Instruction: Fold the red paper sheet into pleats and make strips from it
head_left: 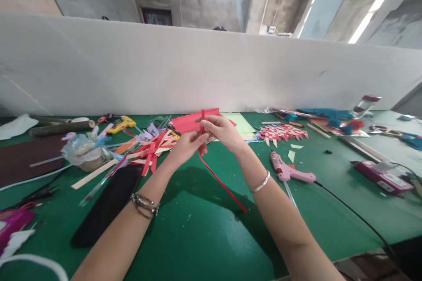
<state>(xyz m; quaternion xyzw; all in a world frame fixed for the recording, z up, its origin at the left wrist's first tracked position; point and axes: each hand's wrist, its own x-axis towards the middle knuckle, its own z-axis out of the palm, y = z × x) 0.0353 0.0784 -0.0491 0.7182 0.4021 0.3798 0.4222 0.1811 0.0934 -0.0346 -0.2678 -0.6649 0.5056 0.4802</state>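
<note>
Both my hands meet above the middle of the green table, pinching one narrow red paper strip. My left hand grips it from below, with fingers closed. Just above, my right hand pinches the strip's upper part, and a short end sticks up past the fingertips. The long free end hangs down to the right, its tip near the table. Fingers hide the part of the strip between the hands. Behind them lie red paper sheets and pale yellow-green paper.
Left of my hands is a pile of red and cream strips beside a black pouch. To the right are a pink glue gun with a cord, a woven red-and-white paper piece and a purple device. A white partition stands behind.
</note>
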